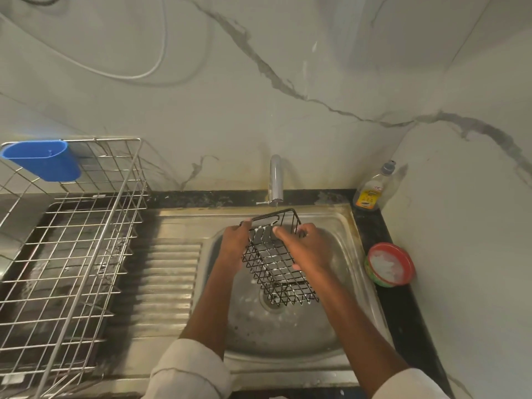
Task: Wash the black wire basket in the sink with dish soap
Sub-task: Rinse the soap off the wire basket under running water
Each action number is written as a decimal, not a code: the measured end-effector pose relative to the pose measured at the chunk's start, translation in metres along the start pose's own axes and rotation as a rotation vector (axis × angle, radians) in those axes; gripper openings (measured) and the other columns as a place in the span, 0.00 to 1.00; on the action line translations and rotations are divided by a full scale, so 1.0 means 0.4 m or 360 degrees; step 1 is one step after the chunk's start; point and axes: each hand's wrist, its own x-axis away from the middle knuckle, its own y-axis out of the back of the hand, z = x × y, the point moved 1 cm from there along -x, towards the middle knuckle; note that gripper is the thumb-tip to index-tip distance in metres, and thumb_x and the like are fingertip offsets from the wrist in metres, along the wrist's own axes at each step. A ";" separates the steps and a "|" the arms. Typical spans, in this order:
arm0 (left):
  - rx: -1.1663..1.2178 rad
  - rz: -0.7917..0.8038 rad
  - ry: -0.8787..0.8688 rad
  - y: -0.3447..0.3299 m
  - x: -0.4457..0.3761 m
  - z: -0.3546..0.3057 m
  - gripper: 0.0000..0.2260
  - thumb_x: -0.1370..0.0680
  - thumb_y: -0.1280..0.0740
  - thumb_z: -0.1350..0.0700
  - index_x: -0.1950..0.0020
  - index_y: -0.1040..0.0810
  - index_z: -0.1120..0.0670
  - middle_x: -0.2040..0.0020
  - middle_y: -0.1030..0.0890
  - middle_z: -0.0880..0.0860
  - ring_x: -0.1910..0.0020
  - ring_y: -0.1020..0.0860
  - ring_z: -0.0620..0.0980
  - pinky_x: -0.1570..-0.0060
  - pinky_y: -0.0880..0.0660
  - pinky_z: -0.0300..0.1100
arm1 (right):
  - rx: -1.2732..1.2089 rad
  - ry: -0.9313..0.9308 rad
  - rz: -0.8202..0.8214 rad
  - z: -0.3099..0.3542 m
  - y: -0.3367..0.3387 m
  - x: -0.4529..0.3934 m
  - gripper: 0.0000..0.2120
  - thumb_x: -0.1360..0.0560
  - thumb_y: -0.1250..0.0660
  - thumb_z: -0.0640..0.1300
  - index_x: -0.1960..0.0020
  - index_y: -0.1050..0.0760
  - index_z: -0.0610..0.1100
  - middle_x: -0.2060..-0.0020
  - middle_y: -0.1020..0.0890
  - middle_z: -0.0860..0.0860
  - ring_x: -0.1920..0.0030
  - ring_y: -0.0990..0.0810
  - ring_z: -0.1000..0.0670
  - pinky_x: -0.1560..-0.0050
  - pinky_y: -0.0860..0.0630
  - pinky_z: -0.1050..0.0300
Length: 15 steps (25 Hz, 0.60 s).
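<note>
Starting at the far left, a steel dish rack (72, 240) sits on the counter with a blue plastic cup holder (43, 159) hooked on its back corner, and nothing in it looks like part of this job. Next over is the ribbed drainboard, then the sink (357, 254) itself.

Over the bowl, the left hand (233, 249) has its fingers curled round the left side of the black wire basket (276, 269) near the rim, so it's the one doing the holding. The basket is tilted, open end up toward the tap (275, 177), bottom end hanging right above the drain, not resting on the steel as far as I can tell. A thin stream seems to be coming off the spout onto the top rim (hard to be sure, it's faint). The right hand (305, 249) lies across the basket's right side, fingers fairly straight along the wires with the thumb out, more rubbing or pressing than gripping.

White bits show between the wires and down in the bowl, which I'd read as suds, so my guess is soaping is done or nearly done and rinsing is underway.

Further right, the dish soap bottle (371, 188) stands in the corner, cap on, and a red and green tub (390, 264) of white stuff sits beside the sink. Left to do: finish the rinse, shake it off, set it to dry.
</note>
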 end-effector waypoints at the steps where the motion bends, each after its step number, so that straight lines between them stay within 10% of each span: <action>1: 0.0041 0.0009 -0.0007 0.006 -0.003 0.004 0.30 0.15 0.34 0.45 0.20 0.34 0.62 0.23 0.27 0.63 0.25 0.28 0.63 0.25 0.31 0.59 | 0.0021 0.0012 -0.0008 -0.001 -0.005 0.001 0.38 0.40 0.31 0.76 0.41 0.24 0.52 0.59 0.17 0.55 0.59 0.14 0.50 0.57 0.14 0.45; 5: 0.0140 0.0025 0.0034 0.002 0.009 0.012 0.29 0.16 0.33 0.44 0.21 0.32 0.59 0.25 0.26 0.59 0.25 0.28 0.63 0.24 0.32 0.62 | -0.0055 -0.0065 0.0045 -0.009 0.009 0.013 0.39 0.39 0.30 0.75 0.37 0.26 0.53 0.53 0.19 0.54 0.57 0.15 0.51 0.58 0.14 0.46; 10: 0.0117 0.0117 -0.0002 -0.032 0.012 0.018 0.07 0.20 0.36 0.53 0.52 0.20 0.54 0.48 0.16 0.56 0.43 0.21 0.57 0.32 0.28 0.58 | -0.0173 -0.0160 0.0031 -0.031 0.053 0.026 0.39 0.34 0.27 0.70 0.31 0.31 0.51 0.43 0.22 0.51 0.51 0.16 0.48 0.62 0.13 0.51; 15: 0.0157 0.0214 -0.0066 -0.062 0.012 0.012 0.11 0.15 0.36 0.55 0.35 0.18 0.50 0.41 0.19 0.49 0.38 0.26 0.51 0.28 0.34 0.58 | -0.0224 -0.0271 0.0000 -0.028 0.072 0.020 0.53 0.35 0.26 0.71 0.19 0.45 0.55 0.23 0.31 0.45 0.47 0.14 0.43 0.75 0.21 0.61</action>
